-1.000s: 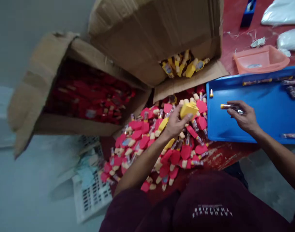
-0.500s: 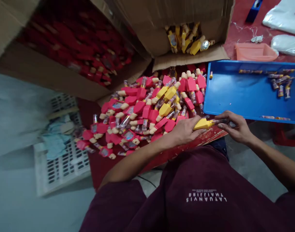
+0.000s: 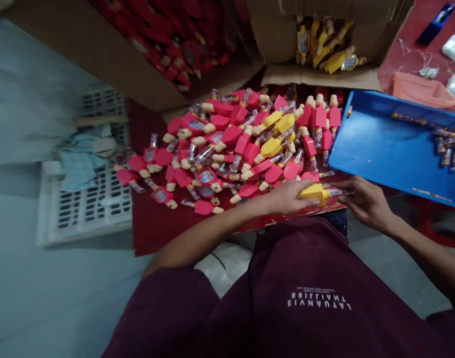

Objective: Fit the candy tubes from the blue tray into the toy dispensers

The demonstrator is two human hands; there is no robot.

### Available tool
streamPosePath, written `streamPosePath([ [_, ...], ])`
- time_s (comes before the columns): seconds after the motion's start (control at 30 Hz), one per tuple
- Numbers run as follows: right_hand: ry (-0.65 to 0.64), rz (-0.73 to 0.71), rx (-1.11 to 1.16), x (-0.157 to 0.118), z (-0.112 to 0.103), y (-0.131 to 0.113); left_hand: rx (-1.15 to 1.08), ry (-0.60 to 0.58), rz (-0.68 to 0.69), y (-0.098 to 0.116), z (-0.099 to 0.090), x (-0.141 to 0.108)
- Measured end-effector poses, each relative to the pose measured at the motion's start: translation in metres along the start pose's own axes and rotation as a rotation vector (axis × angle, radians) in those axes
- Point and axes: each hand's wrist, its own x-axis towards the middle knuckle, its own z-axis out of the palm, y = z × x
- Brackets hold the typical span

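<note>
View: head camera, looking down at the person's lap and a red tabletop (image 3: 147, 223).
Left hand (image 3: 285, 197): closed around a yellow plastic holder (image 3: 312, 194), at the tabletop's near edge.
Right hand (image 3: 366, 203): fingers curled, pinching the holder's clear tube (image 3: 335, 192).
Handling: probably light and stiff; the tube looks smooth and more delicate, so the yellow body seems the safer hold.
Nearby: a heap of red holders (image 3: 227, 149) beside the left hand; a blue tray (image 3: 372, 144) just beyond the right hand.
</note>
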Motion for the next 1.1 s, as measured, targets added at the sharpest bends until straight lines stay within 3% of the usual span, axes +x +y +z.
streamPosePath([
  [0.13, -0.215, 0.324, 0.152, 0.009, 0.002, -0.002, 0.325, 0.083, 0.027, 0.002, 0.006, -0.004],
  [0.2, -0.239, 0.321, 0.137, 0.01, 0.004, -0.001, 0.255, 0.052, -0.028, -0.002, 0.006, -0.003],
  [0.33, -0.108, 0.11, 0.031, 0.007, 0.009, 0.002, -0.128, -0.1, -0.091, -0.01, 0.003, -0.004],
  [0.47, -0.217, 0.3, 0.137, 0.009, 0.017, 0.01, 0.041, 0.009, -0.106, -0.02, 0.014, -0.007],
  [0.53, -0.223, 0.244, 0.112, 0.011, 0.022, 0.012, -0.017, 0.038, -0.115, -0.029, 0.019, -0.008],
  [0.7, -0.115, -0.114, 0.019, 0.013, 0.025, 0.008, -0.543, -0.195, -0.117, -0.042, 0.008, -0.014],
  [0.8, -0.11, -0.148, 0.048, 0.013, 0.023, 0.005, -0.429, -0.064, -0.123, -0.037, 0.003, -0.019],
  [0.9, -0.085, -0.078, 0.078, 0.02, 0.023, 0.006, -0.181, 0.069, -0.169, -0.029, 0.005, -0.019],
  [1.0, -0.035, 0.055, 0.124, 0.036, 0.025, 0.017, 0.048, 0.165, -0.157, -0.036, -0.002, -0.002],
  [1.1, 0.158, 0.304, 0.283, 0.053, 0.025, 0.045, 0.298, 0.372, -0.191, -0.062, -0.027, 0.03],
])
